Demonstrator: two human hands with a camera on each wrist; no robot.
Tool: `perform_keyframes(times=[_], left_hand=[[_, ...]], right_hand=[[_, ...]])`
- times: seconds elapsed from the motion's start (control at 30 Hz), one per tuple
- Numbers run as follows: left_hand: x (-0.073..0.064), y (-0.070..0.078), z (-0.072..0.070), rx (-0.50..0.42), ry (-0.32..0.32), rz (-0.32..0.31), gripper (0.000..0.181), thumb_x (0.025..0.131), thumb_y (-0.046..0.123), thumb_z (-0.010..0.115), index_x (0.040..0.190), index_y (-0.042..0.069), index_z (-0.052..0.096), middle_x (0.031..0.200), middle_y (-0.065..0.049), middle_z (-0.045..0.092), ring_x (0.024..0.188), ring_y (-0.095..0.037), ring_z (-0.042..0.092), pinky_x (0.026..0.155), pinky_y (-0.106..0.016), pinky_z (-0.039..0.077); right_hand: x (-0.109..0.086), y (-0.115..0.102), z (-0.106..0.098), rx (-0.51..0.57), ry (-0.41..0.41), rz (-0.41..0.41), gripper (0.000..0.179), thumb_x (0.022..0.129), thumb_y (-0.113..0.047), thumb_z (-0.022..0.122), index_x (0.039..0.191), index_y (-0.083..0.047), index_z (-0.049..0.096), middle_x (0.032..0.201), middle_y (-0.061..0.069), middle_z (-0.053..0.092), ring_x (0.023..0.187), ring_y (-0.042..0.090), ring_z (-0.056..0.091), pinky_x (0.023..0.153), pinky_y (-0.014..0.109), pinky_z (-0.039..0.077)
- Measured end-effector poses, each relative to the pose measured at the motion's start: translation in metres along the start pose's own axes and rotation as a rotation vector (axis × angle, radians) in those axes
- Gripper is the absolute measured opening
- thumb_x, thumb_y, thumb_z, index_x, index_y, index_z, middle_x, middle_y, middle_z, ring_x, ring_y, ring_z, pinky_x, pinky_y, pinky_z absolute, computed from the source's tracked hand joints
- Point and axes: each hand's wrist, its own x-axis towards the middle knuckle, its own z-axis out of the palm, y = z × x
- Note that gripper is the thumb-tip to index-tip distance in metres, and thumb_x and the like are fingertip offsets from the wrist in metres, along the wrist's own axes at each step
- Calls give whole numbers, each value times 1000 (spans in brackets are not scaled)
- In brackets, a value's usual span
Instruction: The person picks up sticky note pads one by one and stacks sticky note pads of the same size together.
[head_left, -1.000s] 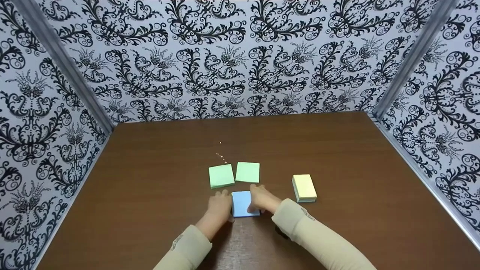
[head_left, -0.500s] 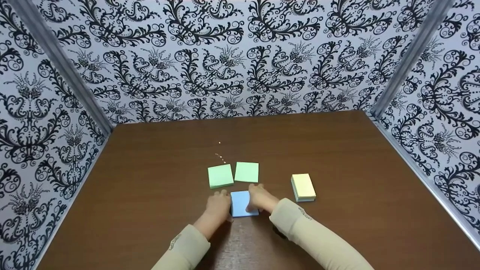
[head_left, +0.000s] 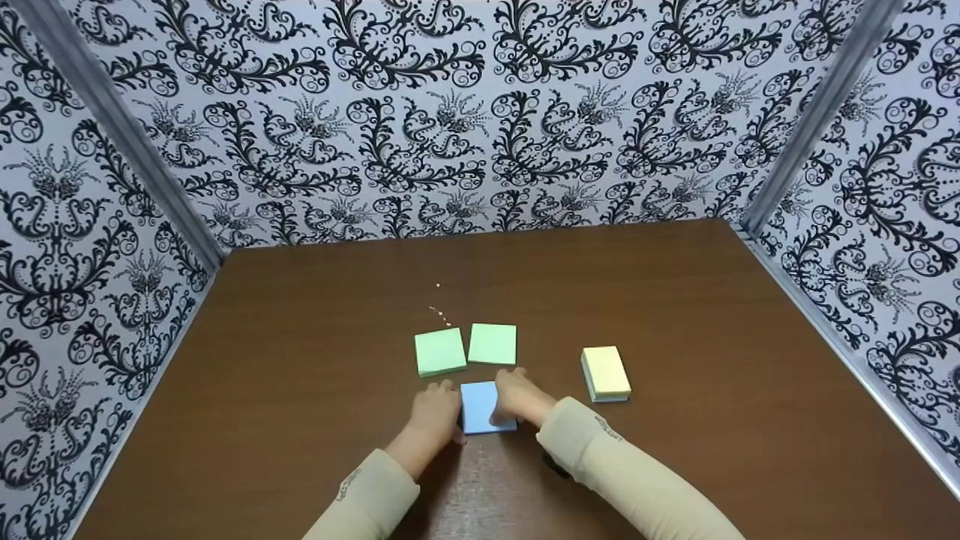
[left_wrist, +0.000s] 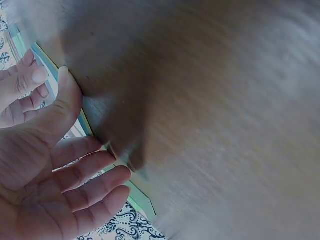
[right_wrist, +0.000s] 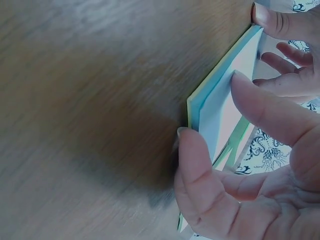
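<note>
A square blue sticky note pad (head_left: 475, 409) lies on the brown table between both hands, a thin yellow layer showing under the blue in the right wrist view. My left hand (head_left: 435, 414) rests along its left edge; the thumb (left_wrist: 65, 97) touches the side and the other fingers are loosely bent. With thumb on the top face and index finger at the side edge, my right hand (head_left: 519, 397) pinches the pad's right part. Just beyond sit two green sticky note pads, the left one (head_left: 440, 352) thicker and slightly turned, the right one (head_left: 493, 344) thinner.
To the right stands a small stack of sticky notes (head_left: 606, 371), yellow on top with blue beneath. Tiny pale specks (head_left: 441, 315) lie behind the green pads. Patterned walls (head_left: 420, 150) enclose the table (head_left: 300, 315) at the back and both sides.
Both hands keep their places at the blue pad. The whole head view has shifted very slightly to the left; nothing on the table has moved.
</note>
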Motion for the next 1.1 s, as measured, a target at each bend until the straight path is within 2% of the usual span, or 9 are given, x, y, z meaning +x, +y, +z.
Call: perform_keyframes(times=[0.3, 0.57, 0.8, 1.0, 1.1], left_hand=[[-1, -1, -1, 0, 11, 4, 59, 52, 45, 84, 91, 5, 65, 85, -7, 52, 80, -24, 55, 64, -34, 51], [-1, 0, 0, 13, 24, 10, 60, 50, 44, 85, 92, 5, 66, 85, -7, 53, 80, -24, 55, 63, -35, 51], [2, 1, 1, -8, -48, -33, 69, 52, 46, 85, 101, 3, 62, 88, -7, 53, 83, -23, 56, 67, -34, 51], [1, 0, 2, -17, -45, -28, 71, 54, 46, 84, 106, 4, 62, 92, -8, 55, 86, -24, 56, 67, -35, 52], [1, 0, 3, -19, -42, -25, 72, 54, 47, 84, 109, 5, 62, 95, -8, 56, 88, -24, 56, 68, -36, 52]], right_hand=[[0, -2, 1, -12, 9, -3, 65, 67, -13, 81, 117, 11, 48, 119, 31, 43, 92, 31, 52, 78, 41, 48], [0, -2, 2, -19, 6, 9, 66, 67, -14, 81, 119, 10, 48, 118, 29, 44, 91, 30, 51, 80, 42, 48], [-1, -2, 2, -10, 12, 9, 62, 66, -12, 81, 114, 11, 50, 114, 30, 45, 82, 30, 50, 74, 41, 48], [-2, -1, 3, -3, 31, 3, 69, 65, -13, 82, 119, 13, 47, 114, 31, 44, 86, 32, 53, 76, 44, 48], [-2, -1, 3, 10, 34, 5, 64, 65, -13, 82, 114, 13, 50, 111, 30, 45, 85, 31, 52, 76, 43, 48]])
